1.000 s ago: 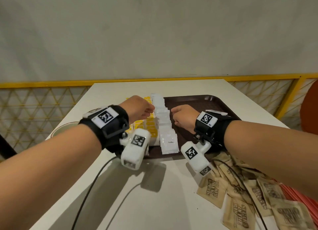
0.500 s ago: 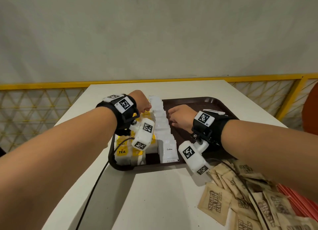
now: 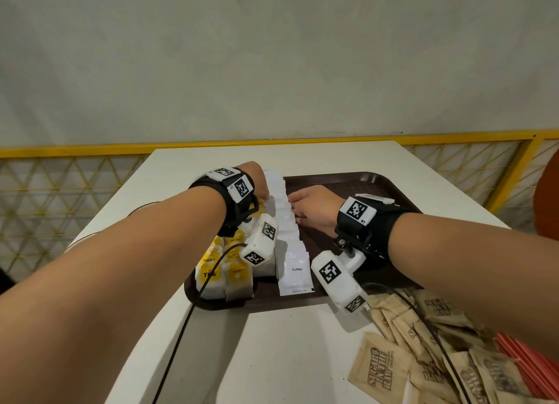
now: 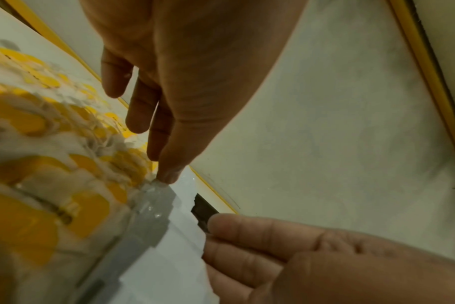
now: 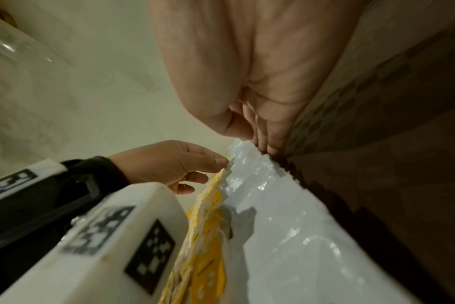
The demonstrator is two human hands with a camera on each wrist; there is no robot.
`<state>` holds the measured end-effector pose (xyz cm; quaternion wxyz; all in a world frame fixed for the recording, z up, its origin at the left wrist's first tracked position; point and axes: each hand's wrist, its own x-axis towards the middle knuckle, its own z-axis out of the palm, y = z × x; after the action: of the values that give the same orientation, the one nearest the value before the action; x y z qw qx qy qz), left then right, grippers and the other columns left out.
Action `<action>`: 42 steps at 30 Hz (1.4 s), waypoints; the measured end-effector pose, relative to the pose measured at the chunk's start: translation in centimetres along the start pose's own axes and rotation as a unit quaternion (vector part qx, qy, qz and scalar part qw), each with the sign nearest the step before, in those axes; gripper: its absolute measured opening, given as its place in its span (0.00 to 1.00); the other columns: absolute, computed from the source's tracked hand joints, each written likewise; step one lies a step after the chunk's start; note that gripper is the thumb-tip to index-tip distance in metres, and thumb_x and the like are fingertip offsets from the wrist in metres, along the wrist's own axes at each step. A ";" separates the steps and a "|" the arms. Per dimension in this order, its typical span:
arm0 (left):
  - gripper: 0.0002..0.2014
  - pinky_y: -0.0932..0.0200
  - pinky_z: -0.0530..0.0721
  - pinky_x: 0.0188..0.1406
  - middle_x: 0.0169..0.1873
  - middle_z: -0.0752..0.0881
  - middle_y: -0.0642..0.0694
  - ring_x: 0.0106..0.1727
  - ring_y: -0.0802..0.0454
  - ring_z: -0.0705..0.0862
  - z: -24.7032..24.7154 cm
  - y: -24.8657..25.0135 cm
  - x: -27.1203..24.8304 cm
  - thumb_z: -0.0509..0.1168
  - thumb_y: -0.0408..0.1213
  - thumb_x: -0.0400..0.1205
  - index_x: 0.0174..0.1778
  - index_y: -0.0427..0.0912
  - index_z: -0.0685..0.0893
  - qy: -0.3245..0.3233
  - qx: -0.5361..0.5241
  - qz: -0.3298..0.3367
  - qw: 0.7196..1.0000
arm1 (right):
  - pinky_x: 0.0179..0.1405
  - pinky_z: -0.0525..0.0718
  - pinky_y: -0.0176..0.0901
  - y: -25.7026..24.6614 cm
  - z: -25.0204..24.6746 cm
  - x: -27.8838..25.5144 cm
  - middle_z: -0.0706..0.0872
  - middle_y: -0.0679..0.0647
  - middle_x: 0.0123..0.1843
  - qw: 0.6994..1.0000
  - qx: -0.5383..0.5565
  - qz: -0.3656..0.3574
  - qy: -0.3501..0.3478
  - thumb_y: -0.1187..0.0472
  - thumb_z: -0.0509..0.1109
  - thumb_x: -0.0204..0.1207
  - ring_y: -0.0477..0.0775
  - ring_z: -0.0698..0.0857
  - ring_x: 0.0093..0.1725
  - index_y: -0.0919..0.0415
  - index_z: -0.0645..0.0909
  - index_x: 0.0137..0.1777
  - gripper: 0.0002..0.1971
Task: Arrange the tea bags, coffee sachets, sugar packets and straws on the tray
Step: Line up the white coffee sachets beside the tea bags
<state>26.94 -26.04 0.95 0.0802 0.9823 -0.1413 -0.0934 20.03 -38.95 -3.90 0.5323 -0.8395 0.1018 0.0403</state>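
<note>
A dark brown tray (image 3: 378,183) holds a row of yellow-labelled tea bags (image 3: 217,276) on its left and a long overlapping row of white coffee sachets (image 3: 295,270) beside them. My left hand (image 3: 263,192) is at the far left side of the coffee row, and its straight index fingertip (image 4: 169,176) touches the sachets' edge (image 4: 169,257). My right hand (image 3: 311,207) presses its fingers (image 5: 270,142) against the row's right edge (image 5: 286,226). Brown sugar packets (image 3: 381,370) lie heaped on the table at the near right, with red straws (image 3: 520,361) beside them.
The right half of the tray (image 5: 390,185) is bare. A round rim (image 3: 145,207) shows on the table to the left of my left arm. A yellow mesh railing (image 3: 75,192) runs behind and beside the white table. Cables (image 3: 181,328) hang from both wrists.
My left hand has moved forward and to the right, from over the tea bags to the far left edge of the coffee row. The right hand has stayed at the row's right side.
</note>
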 end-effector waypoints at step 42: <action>0.10 0.62 0.81 0.59 0.53 0.89 0.54 0.54 0.60 0.86 3.1 3.1 -20.1 0.70 0.39 0.81 0.56 0.46 0.89 -0.216 -0.142 0.439 0.860 | 0.51 0.80 0.30 -1.3 -9.9 -19.5 0.78 0.38 0.59 0.754 -0.593 0.058 -0.277 0.49 0.83 0.63 0.40 0.80 0.53 0.45 0.75 0.69 0.34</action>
<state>6.51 -23.48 1.75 0.2187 0.7513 -0.5574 -0.2777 0.89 -44.88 4.97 -0.0707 -0.9315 -0.0461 0.3538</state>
